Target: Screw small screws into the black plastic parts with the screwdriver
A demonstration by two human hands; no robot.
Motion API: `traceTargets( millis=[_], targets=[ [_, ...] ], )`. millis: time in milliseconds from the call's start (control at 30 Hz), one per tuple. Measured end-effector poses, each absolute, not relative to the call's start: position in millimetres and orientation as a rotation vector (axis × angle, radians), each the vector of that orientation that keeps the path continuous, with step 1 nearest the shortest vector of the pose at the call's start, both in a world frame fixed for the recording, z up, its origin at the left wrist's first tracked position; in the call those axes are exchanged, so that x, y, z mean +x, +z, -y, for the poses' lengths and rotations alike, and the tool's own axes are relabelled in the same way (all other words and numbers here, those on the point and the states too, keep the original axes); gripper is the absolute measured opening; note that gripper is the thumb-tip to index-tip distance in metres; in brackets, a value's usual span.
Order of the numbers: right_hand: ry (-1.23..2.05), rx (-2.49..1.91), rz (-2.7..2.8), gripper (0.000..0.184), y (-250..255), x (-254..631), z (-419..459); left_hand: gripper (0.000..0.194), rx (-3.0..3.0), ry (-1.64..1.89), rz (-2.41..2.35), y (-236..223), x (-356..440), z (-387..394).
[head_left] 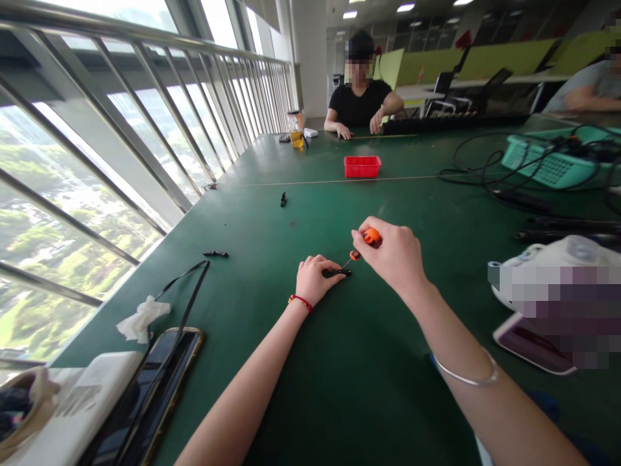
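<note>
My left hand [315,278] presses a small black part [343,272] down against the green table, fingers closed on it. What exactly the part is, I cannot make out; much of it is under the fingers. In my right hand [395,252] is a screwdriver [371,237] with an orange and black handle. Its thin shaft slants down to the left, and the tip meets the black part by my left fingertips. Two similar black pieces lie farther off on the table, one [216,254] to the left and one [283,199] beyond my left hand.
A red plastic bin [362,167] stands ahead, with a co-worker [361,97] seated behind it. Cables and a teal basket [533,162] lie at the right, above a white bag [557,259]. Near left are a phone [169,369], a crumpled tissue [144,318] and a metal railing [145,42].
</note>
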State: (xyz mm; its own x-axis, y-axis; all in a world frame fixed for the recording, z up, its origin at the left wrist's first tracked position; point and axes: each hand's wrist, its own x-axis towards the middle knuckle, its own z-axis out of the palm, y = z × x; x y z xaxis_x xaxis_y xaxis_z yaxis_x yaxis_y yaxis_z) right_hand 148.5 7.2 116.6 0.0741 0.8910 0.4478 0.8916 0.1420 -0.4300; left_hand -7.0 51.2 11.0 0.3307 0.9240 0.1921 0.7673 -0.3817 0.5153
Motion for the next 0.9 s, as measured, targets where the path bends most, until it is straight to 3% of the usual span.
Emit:
traceTargets(
  millis=[900],
  targets=[
    [-0.055, -1.692, 1.816, 0.024, 113.7, 146.0, -6.6, 0.02, 2.267, 0.665, -1.501, 11.8, -6.2, -50.4]
  ],
)
